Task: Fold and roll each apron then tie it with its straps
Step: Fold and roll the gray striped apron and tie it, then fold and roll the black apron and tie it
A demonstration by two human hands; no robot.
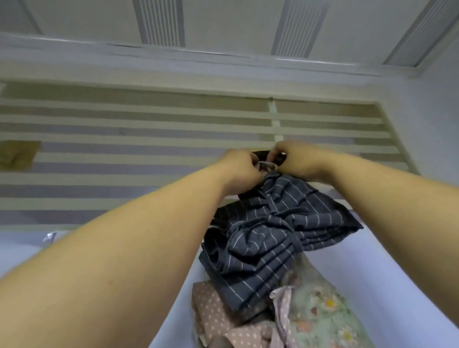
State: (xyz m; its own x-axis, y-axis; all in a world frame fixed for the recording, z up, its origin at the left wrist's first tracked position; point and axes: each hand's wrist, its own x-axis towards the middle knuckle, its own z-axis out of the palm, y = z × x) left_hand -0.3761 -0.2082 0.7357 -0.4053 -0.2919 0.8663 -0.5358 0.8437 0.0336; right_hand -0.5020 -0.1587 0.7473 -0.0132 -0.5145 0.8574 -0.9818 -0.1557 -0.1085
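At the far end of the rolled bundle: both hands close together on the fastening.
Navy striped apron (278, 238), cinched round its middle by a strap (289, 224), lies on a pale sheet (400, 284) over a pink dotted cloth (230, 337) and a floral cloth (321, 308). Left hand (240, 169), fingers curled, pinches a metal ring (267, 166); right hand (297, 159) pinches the dark strap end (264, 155) beside it. Slatted frame (140, 133) beyond.

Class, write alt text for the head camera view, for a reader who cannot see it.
The left hand and right hand pinch the dark strap at the far end of a rolled navy white-striped fabric apron tied round its middle. It lies partly over crumpled pink polka-dot cloth, with a white slatted frame beyond.
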